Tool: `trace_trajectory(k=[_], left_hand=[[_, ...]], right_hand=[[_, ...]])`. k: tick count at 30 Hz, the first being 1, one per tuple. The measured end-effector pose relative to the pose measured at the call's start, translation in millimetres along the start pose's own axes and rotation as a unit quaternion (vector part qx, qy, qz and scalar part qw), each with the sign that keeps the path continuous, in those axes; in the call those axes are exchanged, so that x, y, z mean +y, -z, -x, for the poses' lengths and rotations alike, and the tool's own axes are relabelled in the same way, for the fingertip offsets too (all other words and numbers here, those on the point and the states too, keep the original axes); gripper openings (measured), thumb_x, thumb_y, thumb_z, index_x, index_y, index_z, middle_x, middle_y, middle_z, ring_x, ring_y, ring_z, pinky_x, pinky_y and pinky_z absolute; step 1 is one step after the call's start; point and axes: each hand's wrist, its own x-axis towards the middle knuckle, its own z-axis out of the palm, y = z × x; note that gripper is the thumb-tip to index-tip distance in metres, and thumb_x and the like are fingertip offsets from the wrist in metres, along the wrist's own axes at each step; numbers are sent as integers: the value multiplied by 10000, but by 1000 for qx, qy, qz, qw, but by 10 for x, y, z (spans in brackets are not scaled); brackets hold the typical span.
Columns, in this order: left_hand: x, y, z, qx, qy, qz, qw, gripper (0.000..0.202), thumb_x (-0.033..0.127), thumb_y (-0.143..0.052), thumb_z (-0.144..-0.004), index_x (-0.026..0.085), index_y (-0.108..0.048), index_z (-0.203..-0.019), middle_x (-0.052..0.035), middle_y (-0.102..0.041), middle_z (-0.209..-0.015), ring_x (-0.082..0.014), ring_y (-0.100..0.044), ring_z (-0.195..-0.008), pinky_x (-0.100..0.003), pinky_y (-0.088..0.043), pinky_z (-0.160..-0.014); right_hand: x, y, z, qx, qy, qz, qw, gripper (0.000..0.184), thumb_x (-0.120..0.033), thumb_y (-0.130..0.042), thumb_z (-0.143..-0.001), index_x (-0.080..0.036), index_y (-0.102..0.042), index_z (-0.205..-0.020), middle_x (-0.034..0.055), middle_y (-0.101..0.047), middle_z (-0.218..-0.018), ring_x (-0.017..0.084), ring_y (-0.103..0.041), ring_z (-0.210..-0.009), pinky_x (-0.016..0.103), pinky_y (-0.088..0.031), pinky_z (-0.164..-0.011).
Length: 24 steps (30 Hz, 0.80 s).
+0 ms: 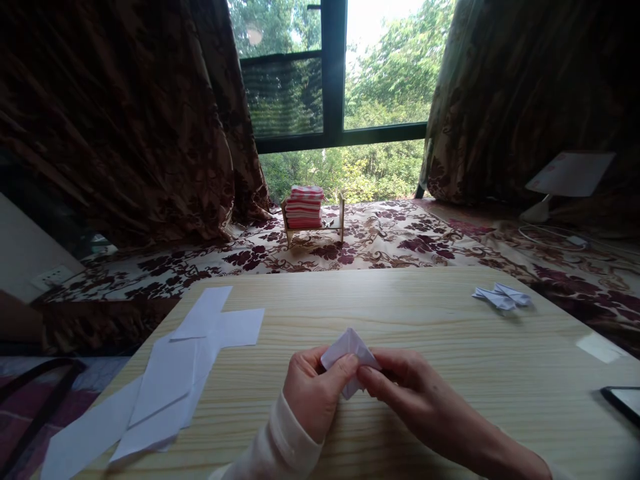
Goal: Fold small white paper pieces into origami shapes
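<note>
Held just over the front middle of the table is a small folded piece of white paper (349, 342), with a pointed top and a crease down its centre. My left hand (316, 387) grips its left side, thumb pressed flat on the front. On the right edge, my right hand (403, 383) pinches the paper between thumb and fingers. The paper's lower part is partly hidden behind the thumbs. Several loose white paper sheets (167, 377) overlap on the table to the left. Small folded paper pieces (501, 297) lie together at the far right.
The light wooden table (380, 300) stands before a cushioned window seat with flowered cloth (415, 233). A small wooden rack (314, 228) holds folded pink striped cloths (305, 207). A white lamp (570, 175) stands at right; a dark-edged device (623, 400) sits at the table's right edge.
</note>
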Motion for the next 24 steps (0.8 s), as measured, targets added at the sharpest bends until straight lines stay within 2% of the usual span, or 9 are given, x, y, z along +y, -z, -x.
trace_trajectory(k=[2,4,6,8,13,19,24], left_hand=[[12,-8,9,-21,1,-10,1000,232,319,-627,-688,107,-682,-613,-32,-604,-539,-142,-503,-544,-255,-374,-546],[11,-7,11,-27,-6,-59,998,218,307,-612,-685,112,-663,-601,-14,-564,-527,-125,-462,-524,-247,-342,-518],[-1,-2,10,-20,-12,-124,992,199,294,-614,-663,112,-648,-589,4,-509,-522,-112,-410,-521,-243,-303,-498],[-13,3,6,-20,-1,-152,988,199,296,-617,-651,110,-640,-584,10,-482,-525,-110,-389,-526,-244,-290,-495],[-14,37,-28,-56,10,-46,997,255,368,-654,-677,122,-707,-721,-10,-591,-611,-138,-498,-631,-250,-381,-630],[-87,68,-75,-10,18,-4,1000,314,432,-712,-623,119,-687,-629,-4,-547,-552,-121,-447,-580,-253,-349,-590],[-63,50,-55,24,42,115,992,289,412,-640,-639,133,-649,-566,-21,-577,-566,-145,-505,-583,-274,-373,-603]], right_hand=[[-14,48,2,-12,-5,40,999,355,-400,-421,-895,-167,-516,-644,-13,-470,-623,123,-423,-605,228,-343,-550],[-29,111,3,2,-8,95,995,370,-393,-400,-904,-170,-518,-634,-7,-497,-632,125,-441,-605,232,-350,-560],[-36,164,3,39,-9,125,991,326,-392,-441,-881,-170,-551,-668,5,-538,-660,137,-473,-629,241,-366,-578],[-25,193,0,58,-18,109,992,281,-396,-505,-839,-167,-563,-687,5,-544,-648,139,-475,-618,241,-368,-559],[42,198,-34,115,-35,-17,993,346,-474,-547,-795,-162,-547,-645,-23,-492,-562,108,-435,-538,226,-354,-501],[87,128,-72,156,-33,-109,981,364,-497,-644,-732,-156,-587,-620,-16,-546,-542,101,-470,-516,222,-388,-499],[128,95,-89,187,-31,-108,976,367,-505,-672,-708,-156,-599,-622,-9,-571,-548,102,-483,-506,226,-396,-488]])
